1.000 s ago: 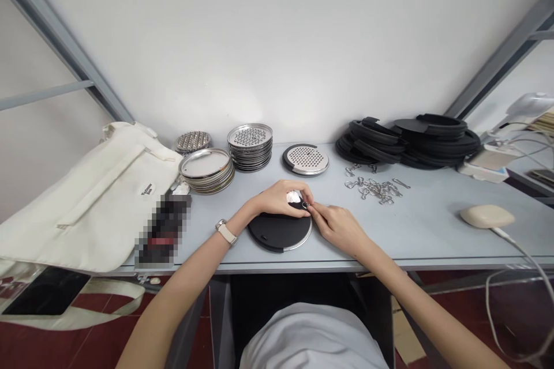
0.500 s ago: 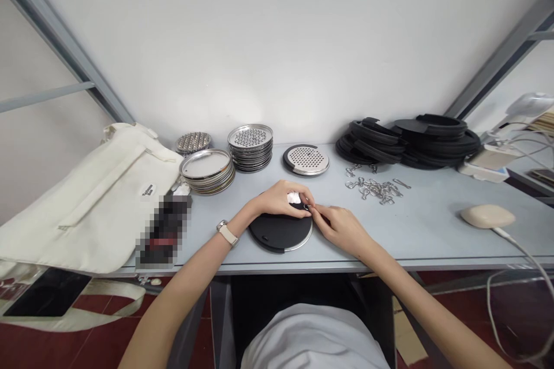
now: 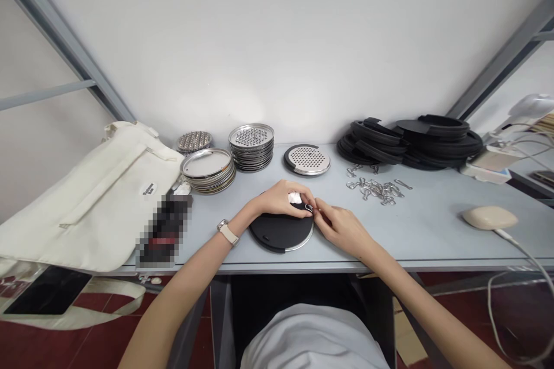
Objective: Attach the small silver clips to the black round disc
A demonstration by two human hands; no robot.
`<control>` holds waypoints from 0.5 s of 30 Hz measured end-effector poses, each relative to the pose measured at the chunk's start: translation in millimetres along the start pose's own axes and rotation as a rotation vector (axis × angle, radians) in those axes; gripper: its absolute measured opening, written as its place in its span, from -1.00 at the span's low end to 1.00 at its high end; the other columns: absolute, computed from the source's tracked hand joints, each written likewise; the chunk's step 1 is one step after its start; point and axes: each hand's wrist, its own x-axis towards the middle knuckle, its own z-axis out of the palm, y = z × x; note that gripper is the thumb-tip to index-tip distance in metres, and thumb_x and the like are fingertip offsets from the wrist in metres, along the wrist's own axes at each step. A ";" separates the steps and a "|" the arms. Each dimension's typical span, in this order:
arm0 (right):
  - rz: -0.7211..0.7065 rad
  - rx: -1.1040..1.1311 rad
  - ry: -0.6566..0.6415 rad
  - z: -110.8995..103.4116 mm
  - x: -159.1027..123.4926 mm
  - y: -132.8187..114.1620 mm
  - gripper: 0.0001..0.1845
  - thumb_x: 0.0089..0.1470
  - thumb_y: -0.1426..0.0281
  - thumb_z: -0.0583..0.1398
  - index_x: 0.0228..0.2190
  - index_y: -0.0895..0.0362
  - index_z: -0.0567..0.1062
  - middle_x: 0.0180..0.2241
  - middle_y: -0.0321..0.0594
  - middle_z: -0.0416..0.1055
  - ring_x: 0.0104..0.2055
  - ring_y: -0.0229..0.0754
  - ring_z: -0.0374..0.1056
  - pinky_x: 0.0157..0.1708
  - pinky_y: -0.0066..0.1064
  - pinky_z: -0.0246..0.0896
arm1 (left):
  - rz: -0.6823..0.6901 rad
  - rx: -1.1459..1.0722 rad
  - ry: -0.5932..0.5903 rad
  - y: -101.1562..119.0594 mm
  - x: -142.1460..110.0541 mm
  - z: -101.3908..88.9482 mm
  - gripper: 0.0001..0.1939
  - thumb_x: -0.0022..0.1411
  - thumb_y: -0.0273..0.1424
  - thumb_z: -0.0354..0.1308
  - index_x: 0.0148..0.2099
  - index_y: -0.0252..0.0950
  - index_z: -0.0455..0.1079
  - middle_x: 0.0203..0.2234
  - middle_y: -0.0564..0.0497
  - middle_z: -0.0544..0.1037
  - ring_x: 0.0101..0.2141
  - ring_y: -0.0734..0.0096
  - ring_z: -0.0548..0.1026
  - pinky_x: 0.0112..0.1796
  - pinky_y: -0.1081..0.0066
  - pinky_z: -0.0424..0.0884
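A round black disc with a metal rim (image 3: 280, 232) lies on the grey table (image 3: 424, 230) in front of me. My left hand (image 3: 279, 198) rests curled over its far edge, fingers closed on the disc and something white. My right hand (image 3: 340, 226) pinches a small metal clip (image 3: 309, 207) at the disc's right far edge, fingertips meeting those of the left hand.
A pile of loose metal clips (image 3: 377, 189) lies to the right. Black rings (image 3: 411, 141) are stacked at the back right, metal perforated discs (image 3: 251, 146) and rims (image 3: 208, 170) at the back left, one assembled disc (image 3: 306, 159) between. A cream bag (image 3: 86, 202) sits left, a mouse (image 3: 489, 217) right.
Hardly anything has moved. My right fingertips have shifted slightly up toward the clip at the disc's edge; the left hand stays over the disc.
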 end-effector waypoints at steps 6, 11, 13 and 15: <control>-0.009 0.018 -0.021 -2.2 0.7 -0.1 -0.68 0.21 0.33 -0.13 -0.18 0.07 0.37 -0.49 -0.26 0.43 -0.48 -0.19 0.35 -0.44 -0.45 0.02 | -0.025 -0.008 0.005 0.2 0.0 0.2 -0.76 -0.02 -0.44 0.25 -0.23 -0.38 0.47 -0.34 -0.06 0.55 -0.27 0.40 0.47 -0.16 0.44 0.35; 0.015 -0.003 -0.027 -2.9 1.3 -1.0 -0.68 0.21 0.32 -0.13 -0.31 0.08 0.39 -0.51 -0.24 0.44 -0.49 -0.19 0.34 -0.46 -0.46 0.00 | -0.025 -0.016 -0.002 -0.6 0.1 0.1 -0.77 -0.01 -0.43 0.25 -0.23 -0.37 0.48 -0.33 -0.05 0.55 -0.26 0.41 0.47 -0.16 0.45 0.35; 0.011 -0.002 -0.028 -3.0 1.4 -1.0 -0.68 0.21 0.32 -0.13 -0.32 0.08 0.39 -0.49 -0.24 0.44 -0.48 -0.20 0.34 -0.46 -0.47 0.00 | -0.024 -0.020 -0.006 -1.1 0.3 0.1 -0.77 -0.01 -0.44 0.25 -0.23 -0.37 0.48 -0.33 -0.05 0.55 -0.26 0.41 0.47 -0.16 0.45 0.35; 0.008 -0.005 -0.029 -2.9 1.4 -0.9 -0.68 0.22 0.32 -0.13 -0.34 0.08 0.38 -0.49 -0.25 0.45 -0.48 -0.20 0.34 -0.46 -0.47 -0.01 | -0.020 -0.023 -0.012 -1.8 0.2 0.1 -0.77 0.00 -0.44 0.24 -0.22 -0.38 0.47 -0.33 -0.05 0.55 -0.26 0.41 0.47 -0.15 0.45 0.35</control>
